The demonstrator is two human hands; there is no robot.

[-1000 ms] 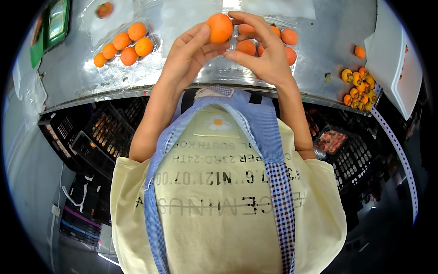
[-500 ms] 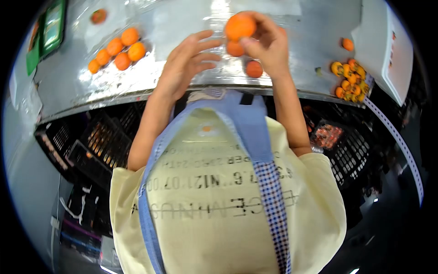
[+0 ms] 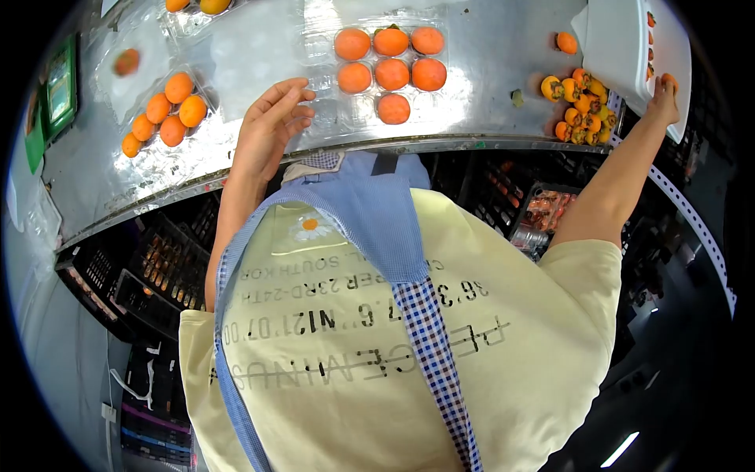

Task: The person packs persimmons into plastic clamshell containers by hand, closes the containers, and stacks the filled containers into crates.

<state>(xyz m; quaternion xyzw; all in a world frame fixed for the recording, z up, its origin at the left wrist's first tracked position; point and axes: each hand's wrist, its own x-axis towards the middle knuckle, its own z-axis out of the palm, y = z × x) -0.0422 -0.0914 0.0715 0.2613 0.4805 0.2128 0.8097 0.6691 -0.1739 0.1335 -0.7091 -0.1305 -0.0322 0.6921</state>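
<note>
My left hand hovers by the left edge of a clear plastic tray, its fingers loosely apart and nothing in them. Several round orange persimmons sit in that tray in rows, with a lone one at the near side. Far to the right, my right hand reaches into a white box. Its fingers are curled on a persimmon, partly hidden at the box's inner side. More orange fruit shows along the box's inner wall.
Yellow-orange persimmons with stems are heaped at the table's right corner, near a single persimmon and a green leaf. Another persimmon group lies on the left. Black crates stand below the table edge.
My right hand has left the middle of the table for the white box; the persimmon it held is no longer in it there. My left hand has drawn back leftward. The view has shifted.
</note>
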